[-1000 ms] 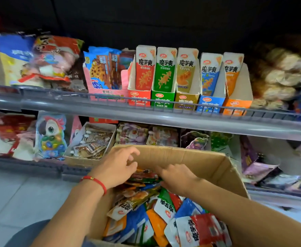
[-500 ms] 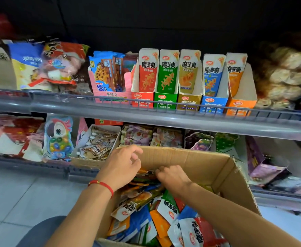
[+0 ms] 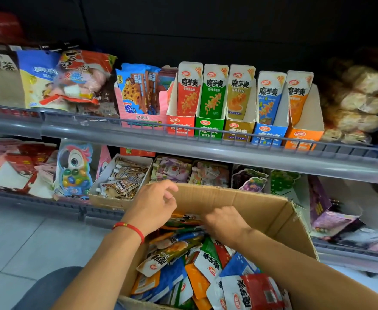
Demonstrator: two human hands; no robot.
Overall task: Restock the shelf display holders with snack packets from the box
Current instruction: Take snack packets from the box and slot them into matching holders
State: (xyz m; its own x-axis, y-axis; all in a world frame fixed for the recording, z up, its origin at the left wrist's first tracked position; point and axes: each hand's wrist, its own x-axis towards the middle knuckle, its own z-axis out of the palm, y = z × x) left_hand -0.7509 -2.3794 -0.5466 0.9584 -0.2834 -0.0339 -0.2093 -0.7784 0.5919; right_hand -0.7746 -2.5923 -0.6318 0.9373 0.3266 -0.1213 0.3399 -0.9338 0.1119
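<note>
While both hands dig in the cardboard box (image 3: 239,202), the left hand (image 3: 154,209) curls its fingers over the snack packets (image 3: 183,260) and the right hand (image 3: 223,222) pinches among them; what either grasps cannot be told. Above, five display holders (image 3: 239,126) stand behind the shelf rail (image 3: 116,133), beside a cookie box (image 3: 138,97).

My right hand (image 3: 222,221) hides its own fingers among the packets (image 3: 183,260); the box (image 3: 239,202) runs off the bottom edge.

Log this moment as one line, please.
stage: picking | hands: left, right in box | packets: loose | holders: awaiting
</note>
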